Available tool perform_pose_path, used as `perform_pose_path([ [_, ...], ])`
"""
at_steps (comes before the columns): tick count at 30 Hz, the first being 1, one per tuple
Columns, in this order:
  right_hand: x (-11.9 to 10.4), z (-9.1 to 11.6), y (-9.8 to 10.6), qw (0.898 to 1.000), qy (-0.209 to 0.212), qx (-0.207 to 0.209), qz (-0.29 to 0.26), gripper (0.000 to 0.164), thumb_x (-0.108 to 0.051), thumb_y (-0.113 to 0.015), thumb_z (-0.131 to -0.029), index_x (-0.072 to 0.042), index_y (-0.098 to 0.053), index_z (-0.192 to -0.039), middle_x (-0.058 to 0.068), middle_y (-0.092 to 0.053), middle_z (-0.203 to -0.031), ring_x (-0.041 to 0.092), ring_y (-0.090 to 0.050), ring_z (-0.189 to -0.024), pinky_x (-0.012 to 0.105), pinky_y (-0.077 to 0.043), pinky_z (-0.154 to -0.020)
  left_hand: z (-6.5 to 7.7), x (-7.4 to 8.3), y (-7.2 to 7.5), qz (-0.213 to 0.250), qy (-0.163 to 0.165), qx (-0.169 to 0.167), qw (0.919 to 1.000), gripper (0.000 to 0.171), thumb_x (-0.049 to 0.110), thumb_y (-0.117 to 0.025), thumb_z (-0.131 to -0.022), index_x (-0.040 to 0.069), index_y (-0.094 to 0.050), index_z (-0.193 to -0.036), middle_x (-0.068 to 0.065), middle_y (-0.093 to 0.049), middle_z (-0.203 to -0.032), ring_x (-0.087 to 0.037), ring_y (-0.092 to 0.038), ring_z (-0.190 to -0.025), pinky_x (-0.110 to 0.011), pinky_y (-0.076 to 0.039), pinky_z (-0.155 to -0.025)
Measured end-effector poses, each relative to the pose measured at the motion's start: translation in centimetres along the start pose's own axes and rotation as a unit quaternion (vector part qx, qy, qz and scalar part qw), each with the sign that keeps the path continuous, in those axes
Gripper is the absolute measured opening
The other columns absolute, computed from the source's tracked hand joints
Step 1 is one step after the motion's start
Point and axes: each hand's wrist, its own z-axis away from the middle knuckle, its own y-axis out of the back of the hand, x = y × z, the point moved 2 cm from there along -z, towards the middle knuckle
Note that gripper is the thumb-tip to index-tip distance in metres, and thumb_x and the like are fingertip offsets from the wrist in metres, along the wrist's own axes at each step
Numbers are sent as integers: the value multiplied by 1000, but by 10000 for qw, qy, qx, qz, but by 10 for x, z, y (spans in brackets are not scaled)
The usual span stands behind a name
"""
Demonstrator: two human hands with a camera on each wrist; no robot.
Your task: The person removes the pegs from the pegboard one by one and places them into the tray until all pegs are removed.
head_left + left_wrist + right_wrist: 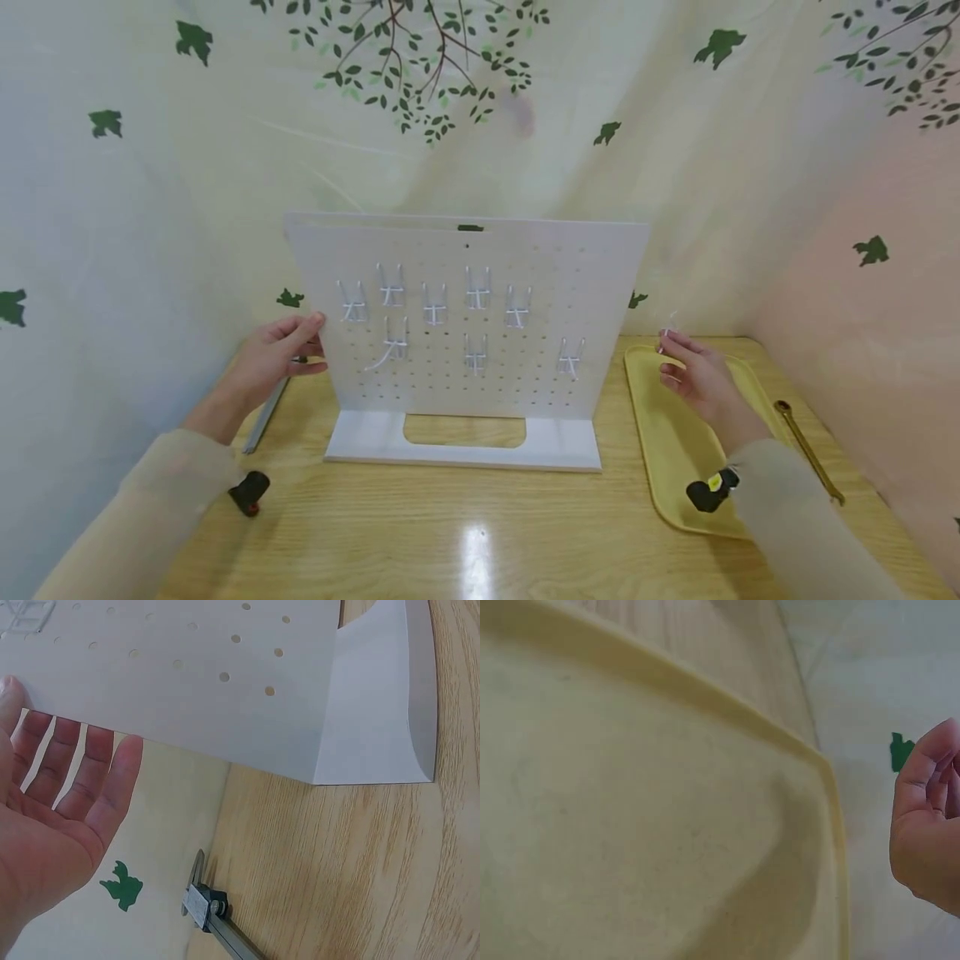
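Observation:
A white pegboard (pixel 442 375) stands upright on its base, with several wire hooks (pixel 477 292) hung across its front. My left hand (pixel 288 346) holds the board's left edge; in the left wrist view the thumb lies at the front and the fingers (pixel 97 757) reach behind the edge. Above the far part of a yellow tray (pixel 660 442), my right hand (pixel 701 379) pinches a small pale wire hook (pixel 670 323) at its fingertips. The right wrist view shows the curled right hand (pixel 930 817) at its edge, with the hook out of sight.
A caliper (pixel 214 915) lies left of the board, partly behind the left arm. To the right of the tray lies a brass-coloured wrench (pixel 810 450). A leaf-printed curtain (pixel 585 108) hangs behind the wooden table (pixel 390 533) and along both sides.

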Motion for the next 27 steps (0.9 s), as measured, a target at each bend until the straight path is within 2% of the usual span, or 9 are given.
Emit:
perform_pose_path([
  [3, 9, -7, 4, 9982, -253, 206, 505, 16, -15, -62, -103, -22, -73, -94, -6, -64, -90, 12, -59, -69, 22, -57, -64, 0, -1, 0, 21, 29, 24, 10000, 42, 48, -60, -100, 7, -64, -109, -4, -69, -102, -18, -68, -93, -37, -61, -82],
  [8, 18, -16, 6, 9920, -435, 401, 1111, 7, -17, -63, -103, -23, -66, -101, -7, -65, -89, 9, -62, -70, 21, -57, -64, -1, -1, 1, 23, 1, -17, 10000, 43, 47, -60, -101, 5, -63, -111, -6, -68, -103, -19, -68, -94, -38, -61, -83],
  [14, 26, -20, 14, 9878, -675, 785, 1159, 11, -13, -62, -102, -22, -65, -96, -5, -68, -84, 9, -63, -64, 22, -57, -61, -2, -2, 1, -78, 6, -68, 9999, 45, 48, -58, -101, 5, -63, -112, -2, -69, -103, -16, -68, -94, -38, -61, -83],
  [17, 30, -21, 17, 9849, -772, 897, 1264, 5, -13, -62, -103, -16, -64, -107, -4, -69, -83, 8, -64, -63, 23, -59, -63, -2, -2, 1, -57, 0, -32, 10000, 43, 48, -59, -101, 5, -63, -111, -2, -69, -103, -15, -68, -93, -38, -61, -83],
  [21, 36, -24, 18, 9820, -828, 872, 1460, 28, -11, -59, -104, -2, -50, -129, -4, -70, -82, 9, -67, -67, 26, -61, -68, -3, -3, 1, -46, 0, 6, 10000, 45, 48, -59, -100, 5, -63, -110, -2, -69, -102, -15, -68, -92, -38, -61, -82],
  [24, 39, -25, 17, 9813, -848, 878, 1489, 33, -9, -56, -104, 3, -45, -133, -3, -69, -79, 10, -68, -67, 28, -62, -69, -3, -4, 1, -72, 23, 12, 10000, 47, 50, -60, -100, 5, -63, -111, -2, -69, -102, -15, -68, -92, -38, -61, -83],
  [27, 41, -26, 15, 9771, -897, 1016, 1641, 29, -7, -57, -103, 3, -48, -128, -1, -68, -75, 12, -69, -64, 29, -62, -66, -3, -4, 1, -75, 22, 14, 10000, 47, 50, -60, -99, 5, -63, -111, -2, -69, -102, -16, -69, -94, -37, -61, -82],
])
